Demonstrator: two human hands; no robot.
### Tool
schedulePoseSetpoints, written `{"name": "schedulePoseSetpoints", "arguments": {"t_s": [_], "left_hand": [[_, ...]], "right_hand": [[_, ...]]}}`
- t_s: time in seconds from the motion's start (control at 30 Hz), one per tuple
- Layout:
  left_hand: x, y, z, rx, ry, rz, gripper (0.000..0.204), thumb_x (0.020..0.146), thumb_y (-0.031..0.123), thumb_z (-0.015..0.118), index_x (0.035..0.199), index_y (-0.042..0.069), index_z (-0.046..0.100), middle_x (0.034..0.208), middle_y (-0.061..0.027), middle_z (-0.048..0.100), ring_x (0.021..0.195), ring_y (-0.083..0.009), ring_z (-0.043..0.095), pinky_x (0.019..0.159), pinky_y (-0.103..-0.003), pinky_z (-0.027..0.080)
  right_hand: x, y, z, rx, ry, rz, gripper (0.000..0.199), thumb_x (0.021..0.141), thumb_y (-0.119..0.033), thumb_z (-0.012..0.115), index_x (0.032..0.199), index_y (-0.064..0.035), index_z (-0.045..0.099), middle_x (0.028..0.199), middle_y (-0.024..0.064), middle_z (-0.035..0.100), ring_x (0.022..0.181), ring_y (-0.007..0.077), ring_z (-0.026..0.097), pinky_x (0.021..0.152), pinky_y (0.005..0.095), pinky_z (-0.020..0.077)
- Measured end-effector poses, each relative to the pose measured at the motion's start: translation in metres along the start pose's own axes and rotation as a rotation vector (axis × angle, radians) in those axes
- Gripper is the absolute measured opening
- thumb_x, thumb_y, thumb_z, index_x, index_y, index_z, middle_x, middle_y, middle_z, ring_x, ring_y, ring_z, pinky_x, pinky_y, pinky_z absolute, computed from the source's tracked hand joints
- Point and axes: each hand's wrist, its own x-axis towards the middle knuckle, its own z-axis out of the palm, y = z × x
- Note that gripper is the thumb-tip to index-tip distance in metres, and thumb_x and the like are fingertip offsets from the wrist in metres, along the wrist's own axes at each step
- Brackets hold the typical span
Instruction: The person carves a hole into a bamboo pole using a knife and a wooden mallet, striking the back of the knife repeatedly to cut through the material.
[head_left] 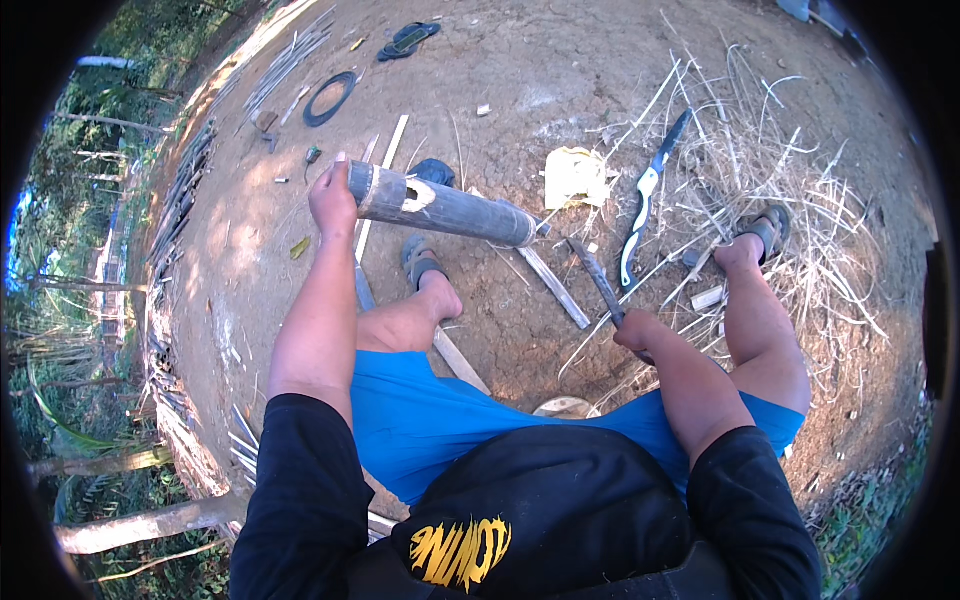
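Observation:
My left hand (332, 196) grips the near end of a thick dark bamboo tube (445, 208) and holds it out level over the dirt; the tube has a pale notch cut in its side. Closed around the handle of a dark machete-like blade (596, 276) is my right hand (636, 330), with the blade pointing toward the tube's far end. I am seated, in blue shorts, with a sandalled foot on each side.
A second knife with a pale handle (645, 200) lies on the ground beside a heap of dry bamboo shavings (780, 180). Split bamboo slats (556, 288), a yellow cloth (575, 176), a black ring (330, 98) and sandals (408, 40) lie on the dirt.

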Motion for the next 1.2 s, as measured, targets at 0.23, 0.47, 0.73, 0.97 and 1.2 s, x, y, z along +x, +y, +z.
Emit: {"name": "schedulePoseSetpoints", "arguments": {"t_s": [0.23,0.47,0.73,0.97,1.2], "left_hand": [[0.001,0.007,0.02,-0.067,-0.125,0.142,0.048,0.091,0.041,0.072,0.112,-0.003,0.072,0.102,-0.0104,0.073,0.096,-0.0168,0.065,0.09,-0.03,0.047],[0.003,0.017,0.035,0.106,-0.196,0.241,0.06,0.081,0.047,0.079,0.119,0.002,0.07,0.121,-0.02,0.068,0.117,-0.0282,0.063,0.1,-0.036,0.045],[-0.013,0.044,0.042,0.073,-0.336,0.271,0.061,0.078,0.046,0.08,0.121,0.004,0.069,0.125,-0.0174,0.067,0.119,-0.0281,0.062,0.101,-0.036,0.046],[-0.024,0.055,0.053,0.139,-0.344,0.294,0.058,0.078,0.046,0.08,0.12,0.008,0.07,0.126,-0.0171,0.067,0.119,-0.0306,0.062,0.101,-0.038,0.046],[-0.038,0.06,0.046,0.151,-0.313,0.37,0.055,0.079,0.044,0.079,0.118,0.007,0.07,0.125,-0.0178,0.066,0.121,-0.0314,0.06,0.103,-0.038,0.045]], "right_hand": [[-0.025,-0.014,-0.038,0.135,0.265,-0.067,0.041,0.086,-0.032,0.056,0.107,0.0006,0.07,0.111,0.027,0.068,0.105,0.0419,0.066,0.095,0.0466,0.0518],[-0.132,-0.03,-0.099,0.677,0.165,-0.29,0.04,0.097,-0.029,0.058,0.124,0.0007,0.058,0.087,0.0122,0.065,0.071,0.0217,0.066,0.067,0.0362,0.0531],[-0.223,-0.041,-0.059,1.003,0.106,-0.448,0.051,0.104,-0.035,0.054,0.142,-0.0019,0.048,0.085,0.0025,0.058,0.061,0.0078,0.053,0.055,0.0256,0.0446],[-0.227,-0.066,-0.033,1.167,0.074,-0.518,0.047,0.105,-0.028,0.051,0.144,-0.0015,0.046,0.086,0.0022,0.057,0.061,0.0073,0.052,0.056,0.0242,0.0439],[-0.219,-0.08,-0.044,1.102,0.054,-0.5,0.047,0.106,-0.031,0.05,0.145,-0.0042,0.046,0.085,0.0015,0.056,0.061,0.0073,0.053,0.054,0.0241,0.0433]]}}
